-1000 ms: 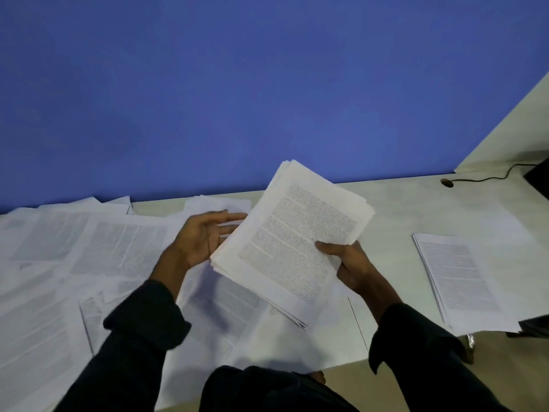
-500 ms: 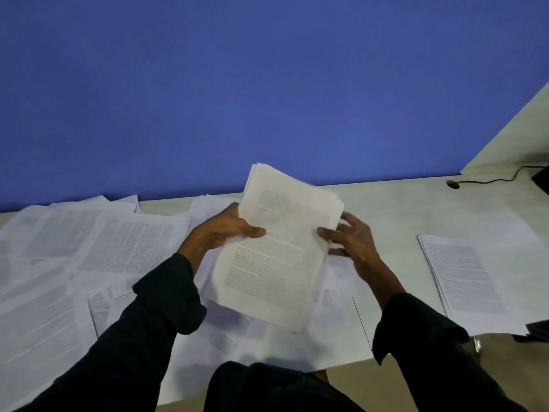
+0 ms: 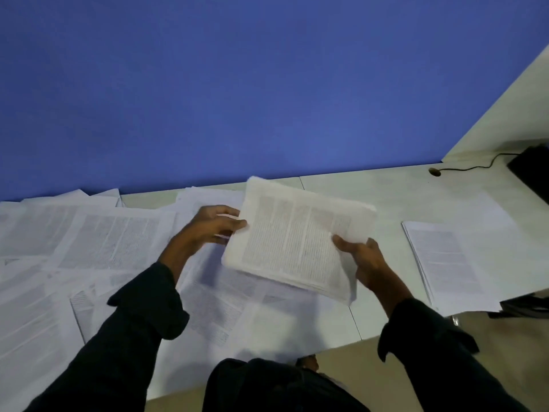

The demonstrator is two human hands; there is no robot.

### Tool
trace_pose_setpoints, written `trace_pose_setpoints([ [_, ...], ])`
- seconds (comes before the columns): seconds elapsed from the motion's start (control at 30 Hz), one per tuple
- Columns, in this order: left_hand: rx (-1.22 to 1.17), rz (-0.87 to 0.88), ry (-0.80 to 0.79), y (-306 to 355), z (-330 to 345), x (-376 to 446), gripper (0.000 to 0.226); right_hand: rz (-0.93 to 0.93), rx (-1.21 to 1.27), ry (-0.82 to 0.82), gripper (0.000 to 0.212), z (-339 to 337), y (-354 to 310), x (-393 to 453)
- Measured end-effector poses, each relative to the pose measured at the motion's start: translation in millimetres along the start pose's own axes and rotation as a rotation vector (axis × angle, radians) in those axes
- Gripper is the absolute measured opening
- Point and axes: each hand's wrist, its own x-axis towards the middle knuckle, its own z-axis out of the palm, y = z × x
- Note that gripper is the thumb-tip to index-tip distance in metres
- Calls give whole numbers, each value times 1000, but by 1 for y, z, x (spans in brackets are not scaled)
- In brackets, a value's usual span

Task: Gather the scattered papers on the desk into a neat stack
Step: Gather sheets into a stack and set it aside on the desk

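Pale cream desk point(image 3: 395, 188) under scattered white printed sheets point(image 3: 98, 242), mostly left and centre; second small pile point(image 3: 445, 263) lies right; thick white printed bundle point(image 3: 297, 242) held above desk centre; left hand point(image 3: 214, 224) pinches its left edge, right hand point(image 3: 365, 260) grips near-right corner; paper light, floppy, slippery between sheets; opposite-edge hold looks safest.

L hand point(image 3: 215, 223) pinching, R hand point(image 3: 364, 260) gripping, both hands raised, arms extended
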Motion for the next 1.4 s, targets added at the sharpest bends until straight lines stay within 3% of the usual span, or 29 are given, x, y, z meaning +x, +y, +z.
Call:
trace_pose_setpoints([
  [0.13, -44, 21, -125, 4, 50, 12, 46, 67, 248, 27, 34, -2, 35, -12],
  [0.27, 74, 57, -73, 29, 70, 33, 43, 107, 378, 46, 45, -30, 51, -8],
  [0.37, -209, 15, 16, 43, 102, 43, 30, 95, 517, 108, 50, -60, 52, -2],
  [0.43, -343, 0, -52, 51, 149, 45, 31, 86, 629, 141, 55, -79, 50, 1],
  [0.57, -274, 16, -83, 57, 266, 65, 30, 98, 728, 341, 73, -138, 51, 10],
  [0.7, -136, -32, -113, 73, 372, 106, 29, 147, 756, 573, 50, -231, 65, 15],
  [0.8, -28, -102, -105, 80, 448, 140, 28, 166, 673, 724, 34, -296, 75, 17],
  [0.93, 164, -106, -63, 76, 531, 184, 26, 153, 591, 844, 45, -356, 84, 31],
  [1.07, 327, -92, 8, 64, 570, 214, 21, 201, 456, 873, 46, -383, 107, 56],
  [1.17, 442, -112, 29, 49, 576, 225, 28, 271, 202, 973, 41, -385, 117, 65],
  [1.27, 522, -96, 53, 42, 573, 225, 47, 350, -268, 1177, 57, -378, 101, 67],
  [1.33, 497, -91, 84, 45, 564, 221, 52, 230, -531, 1293, 57, -368, 85, 72],
  [1.4, 445, -122, 108, 44, 544, 216, 46, 3, -585, 1171, 45, -348, 72, 83],
])
